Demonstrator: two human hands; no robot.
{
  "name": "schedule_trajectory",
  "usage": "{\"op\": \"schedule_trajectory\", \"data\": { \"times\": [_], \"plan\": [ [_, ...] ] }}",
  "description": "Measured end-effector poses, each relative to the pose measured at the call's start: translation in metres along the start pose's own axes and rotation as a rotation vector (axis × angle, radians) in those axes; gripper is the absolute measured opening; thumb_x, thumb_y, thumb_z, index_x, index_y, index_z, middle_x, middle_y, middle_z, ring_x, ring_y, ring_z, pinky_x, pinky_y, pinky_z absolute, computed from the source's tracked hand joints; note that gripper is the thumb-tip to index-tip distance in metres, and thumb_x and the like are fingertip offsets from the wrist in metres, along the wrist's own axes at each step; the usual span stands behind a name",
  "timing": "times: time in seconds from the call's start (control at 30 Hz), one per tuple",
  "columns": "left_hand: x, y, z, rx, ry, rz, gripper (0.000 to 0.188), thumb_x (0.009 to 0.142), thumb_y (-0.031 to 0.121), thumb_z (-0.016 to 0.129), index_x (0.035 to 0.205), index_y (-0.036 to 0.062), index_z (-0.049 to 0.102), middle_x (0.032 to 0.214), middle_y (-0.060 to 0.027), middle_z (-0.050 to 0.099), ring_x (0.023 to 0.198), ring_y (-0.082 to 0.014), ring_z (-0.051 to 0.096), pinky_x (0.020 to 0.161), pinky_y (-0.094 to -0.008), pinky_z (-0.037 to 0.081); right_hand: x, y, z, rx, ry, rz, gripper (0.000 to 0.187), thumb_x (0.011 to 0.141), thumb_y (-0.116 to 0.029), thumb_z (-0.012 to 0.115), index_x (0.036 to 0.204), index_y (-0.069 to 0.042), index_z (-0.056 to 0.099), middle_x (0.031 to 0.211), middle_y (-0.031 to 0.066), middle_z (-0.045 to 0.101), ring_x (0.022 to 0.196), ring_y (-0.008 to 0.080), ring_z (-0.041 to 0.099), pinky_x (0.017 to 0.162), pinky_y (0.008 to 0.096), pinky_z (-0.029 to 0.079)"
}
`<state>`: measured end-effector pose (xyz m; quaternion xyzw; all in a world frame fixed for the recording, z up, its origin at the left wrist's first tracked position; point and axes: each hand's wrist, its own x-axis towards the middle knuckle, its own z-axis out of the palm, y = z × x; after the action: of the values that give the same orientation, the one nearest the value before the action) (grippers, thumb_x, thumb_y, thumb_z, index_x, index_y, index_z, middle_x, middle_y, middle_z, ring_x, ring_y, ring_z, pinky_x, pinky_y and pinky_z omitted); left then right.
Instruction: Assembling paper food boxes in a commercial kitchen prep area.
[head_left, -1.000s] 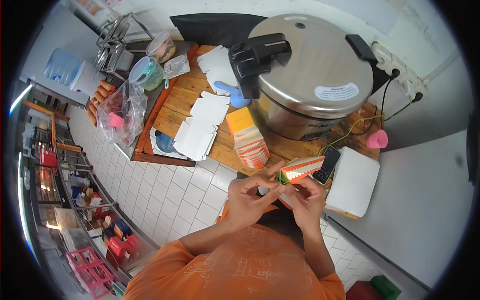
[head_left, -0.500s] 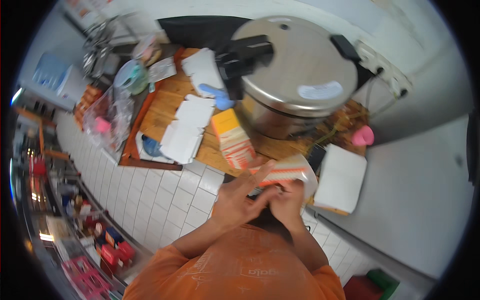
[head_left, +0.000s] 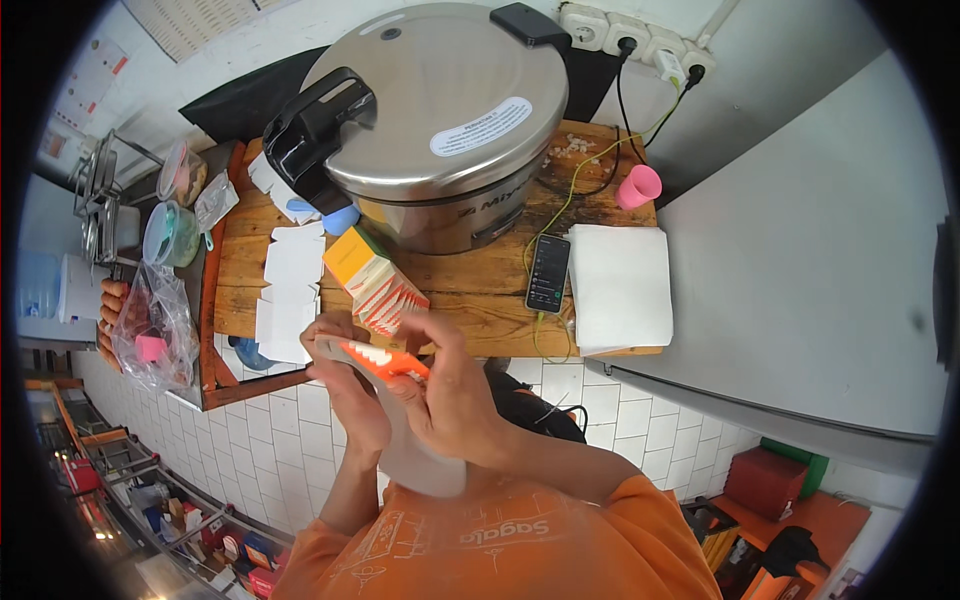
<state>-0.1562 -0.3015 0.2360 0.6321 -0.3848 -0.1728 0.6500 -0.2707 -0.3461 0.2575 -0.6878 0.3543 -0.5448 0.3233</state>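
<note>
A person's left hand [head_left: 350,395] and right hand [head_left: 450,400] share an orange-and-white printed card carton [head_left: 407,366], held in the air by the near edge of the wooden table [head_left: 485,315]. The left fingers are closed around its left end; the right thumb presses on its right end while the index finger arches above. A pale, curved side of the card hangs down between the wrists, in front of the orange shirt [head_left: 500,560].

The step in hand looks like shaping or folding the card. The next move seems to call for one hand to steady the piece while the other works its edge, with light pressure so that it doesn't crease in the wrong place.

A nested stack of printed cartons [head_left: 372,283] lies near the table's near edge, just beyond the hands. Flat white card blanks [head_left: 290,285] lie toward the left edge. At the near right corner is a pile of white sheets [head_left: 622,290], with a smartphone [head_left: 548,275] just beside it. A pink cup [head_left: 638,187] stands by the right edge, and a large steel rice cooker [head_left: 450,110] fills the far side.
</note>
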Motion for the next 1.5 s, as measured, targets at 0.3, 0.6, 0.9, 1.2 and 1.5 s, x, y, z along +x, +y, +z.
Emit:
{"op": "schedule_trajectory", "data": {
  "times": [0.3, 0.6, 0.9, 1.2, 1.5],
  "plan": [
    [0.014, 0.012, -0.013, -0.191, -0.058, 0.077, 0.042, 0.103, 0.028, 0.041, 0.068, 0.0048, 0.041, 0.056, -0.0061, 0.045, 0.049, -0.0104, 0.039, 0.046, -0.0255, 0.028, -0.009, 0.008, -0.009, 0.069, -0.202, -0.260, 0.017, 0.081, -0.009, 0.071, 0.083, -0.002, 0.055, 0.068, 0.0103, 0.053, 0.054, 0.0272, 0.053, 0.048, 0.0377, 0.042],
    [-0.001, -0.006, -0.024, 0.152, -0.169, -0.143, 0.036, 0.101, 0.028, 0.054, 0.087, -0.0040, 0.059, 0.065, -0.0007, 0.050, 0.061, -0.0088, 0.037, 0.055, -0.0279, 0.032, -0.013, 0.032, -0.013, 0.142, -0.178, 0.362, 0.026, 0.098, -0.024, 0.056, 0.102, 0.002, 0.055, 0.093, 0.0134, 0.056, 0.085, 0.0249, 0.058, 0.073, 0.0336, 0.045],
    [-0.003, -0.012, -0.030, 0.562, -0.359, 0.211, 0.033, 0.085, 0.028, 0.074, 0.100, -0.0018, 0.068, 0.085, -0.0116, 0.069, 0.076, -0.0223, 0.065, 0.074, -0.0315, 0.052, -0.013, 0.049, -0.010, 0.476, -0.262, 0.802, 0.065, 0.086, -0.017, 0.067, 0.138, -0.004, 0.030, 0.129, 0.0171, 0.042, 0.110, 0.0243, 0.053, 0.081, 0.0332, 0.051],
    [0.000, -0.091, -0.084, -0.456, -0.293, -0.943, 0.032, 0.098, 0.026, 0.056, 0.114, 0.0005, 0.067, 0.105, -0.0095, 0.072, 0.095, -0.0190, 0.068, 0.082, -0.0319, 0.054, 0.006, 0.035, 0.052, -0.027, -0.850, -0.208, 0.094, 0.062, -0.027, 0.086, 0.139, -0.003, 0.037, 0.141, 0.0242, 0.034, 0.132, 0.0431, 0.034, 0.110, 0.0494, 0.030],
    [0.097, -0.158, -0.162, -0.182, -0.260, -0.854, 0.066, 0.099, 0.054, 0.043, 0.142, 0.0039, 0.044, 0.135, -0.0200, 0.055, 0.120, -0.0336, 0.057, 0.093, -0.0454, 0.050, 0.068, 0.074, 0.200, -0.537, -0.857, 0.407, 0.105, 0.070, -0.041, 0.081, 0.145, 0.002, 0.023, 0.136, 0.0258, 0.037, 0.128, 0.0387, 0.041, 0.092, 0.0533, 0.050]
  ]
}}
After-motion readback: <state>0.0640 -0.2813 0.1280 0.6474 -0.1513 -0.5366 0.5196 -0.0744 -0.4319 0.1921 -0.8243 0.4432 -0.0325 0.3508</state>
